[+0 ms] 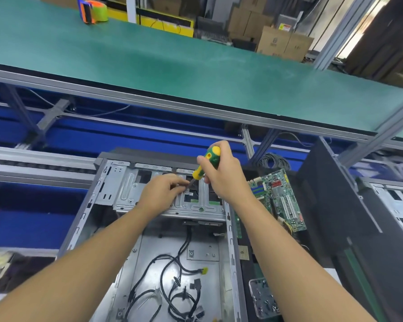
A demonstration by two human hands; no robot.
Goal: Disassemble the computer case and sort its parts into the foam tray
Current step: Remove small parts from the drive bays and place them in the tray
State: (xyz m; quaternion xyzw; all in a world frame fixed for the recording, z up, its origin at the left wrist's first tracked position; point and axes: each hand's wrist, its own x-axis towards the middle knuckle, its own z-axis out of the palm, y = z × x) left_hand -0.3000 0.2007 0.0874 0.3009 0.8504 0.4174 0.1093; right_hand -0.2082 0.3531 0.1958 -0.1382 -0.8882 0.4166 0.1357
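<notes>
The case lies open on its side on the table, straight in front of the person, with loose cables on its floor and the cage bolted across its far end. The right hand is wrapped round the handle of the screwdriver, holding it tilted with the tip down on the cage. The left hand has its fingertips pinched together at the shaft near the tip; whether it also holds a screw there is too small to tell.

The case is folded sheet steel. It is probably stiff and fairly heavy, with thin edges that could cut, so it is best lifted by its rolled rims and not by the punched cut-outs. Once unscrewed, the cage should come away as one rigid, light piece, taken by its two side flanges. A screw there is tiny and slick and would easily drop among the cables. The cables are limp and best pulled by their plugs. The board, just beside the case on the right, is fragile and should be held by its edges only.
</notes>
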